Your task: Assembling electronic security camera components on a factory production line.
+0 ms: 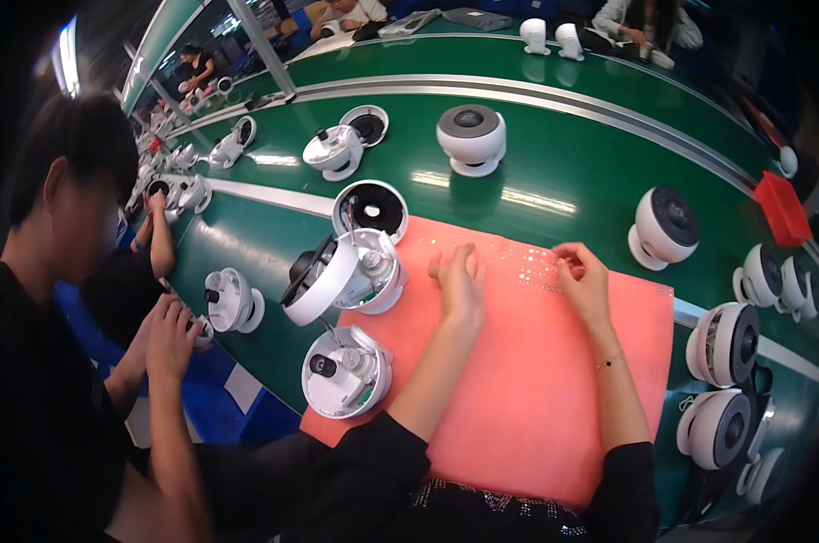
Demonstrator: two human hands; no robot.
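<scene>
My left hand is raised over the pink foam mat, fingers stretched up and thumb apart, with nothing visible in it. To its right, my right hand curls its thumb and fingers together in a pinch; whatever may be between them is too small to make out. Between the hands, small shiny dots lie in rows at the mat's far edge. Left of my left hand sit opened white camera housings: one with its shell tilted off, and another nearer me, showing a lens and inner parts.
A closed white camera stands on the green conveyor, another farther right. Several closed cameras line the right side, near a red bin. At left a co-worker handles a part beside an open housing.
</scene>
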